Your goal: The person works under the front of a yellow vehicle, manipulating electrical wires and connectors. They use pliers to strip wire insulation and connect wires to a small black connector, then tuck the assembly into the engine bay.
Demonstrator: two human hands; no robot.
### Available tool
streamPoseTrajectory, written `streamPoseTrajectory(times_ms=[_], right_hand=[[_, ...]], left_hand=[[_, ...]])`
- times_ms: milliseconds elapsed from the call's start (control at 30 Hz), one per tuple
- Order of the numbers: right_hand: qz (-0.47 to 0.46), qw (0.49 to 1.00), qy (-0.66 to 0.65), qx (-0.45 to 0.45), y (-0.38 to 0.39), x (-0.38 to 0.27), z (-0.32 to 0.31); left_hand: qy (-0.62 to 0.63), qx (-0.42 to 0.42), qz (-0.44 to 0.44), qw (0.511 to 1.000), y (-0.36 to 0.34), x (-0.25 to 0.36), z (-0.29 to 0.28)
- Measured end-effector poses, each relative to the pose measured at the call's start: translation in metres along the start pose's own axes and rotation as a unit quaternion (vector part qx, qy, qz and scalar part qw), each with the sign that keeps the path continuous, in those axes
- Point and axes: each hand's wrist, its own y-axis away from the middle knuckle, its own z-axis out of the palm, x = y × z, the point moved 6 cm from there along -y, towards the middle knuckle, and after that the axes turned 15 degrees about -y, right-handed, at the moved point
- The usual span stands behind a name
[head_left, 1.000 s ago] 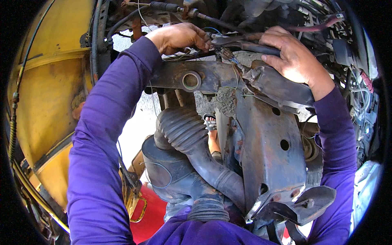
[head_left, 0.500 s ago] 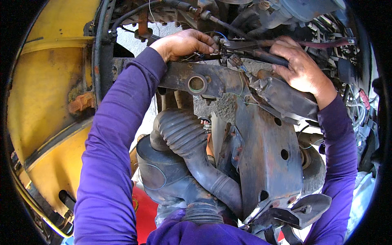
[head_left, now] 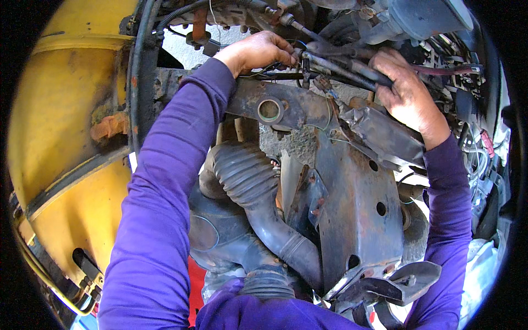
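Observation:
Up at the top centre, my left hand (head_left: 261, 53) is closed in a pinch at a small bundle of thin wires (head_left: 300, 49); the fingertips cover the exact spot. Across from it, my right hand (head_left: 404, 85) curls around a long dark tool with black-sleeved handles (head_left: 357, 73), plier-like in shape. The tool's far end points left, toward the pinched wires. Just below both hands runs a rusty metal crossbar (head_left: 302, 104) with a round bushing (head_left: 269, 110). Frayed wire ends (head_left: 324, 85) hang above the bar.
Beneath the hands sit a ribbed black rubber hose (head_left: 245, 170), a dark canister (head_left: 212, 220) and a rusty frame plate with holes (head_left: 357, 203). A yellow panel (head_left: 77, 121) stands at the left. Tangled wiring (head_left: 478, 154) fills the right side; a pale reservoir (head_left: 423, 19) hangs above.
The view has shifted slightly. My left hand stays pinched at the wires, and my right hand keeps its hold, with the tool's handles now closer together.

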Motion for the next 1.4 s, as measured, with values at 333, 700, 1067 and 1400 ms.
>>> streamPoseTrajectory(times_ms=[333,700,1067,1400], right_hand=[[0.028,0.999,0.007,-0.045,0.0,0.008,0.019],[-0.007,0.999,0.022,-0.035,0.001,0.017,0.024],[-0.046,0.998,0.025,-0.024,-0.003,0.009,0.023],[0.072,0.99,-0.113,-0.037,-0.007,0.005,0.015]], left_hand=[[0.104,-0.056,-0.031,0.992,0.004,-0.001,0.005],[0.112,-0.094,0.003,0.989,0.004,0.002,0.009],[0.117,-0.051,-0.008,0.992,0.001,-0.004,0.008],[-0.097,0.148,0.101,0.979,0.016,0.019,-0.018]])
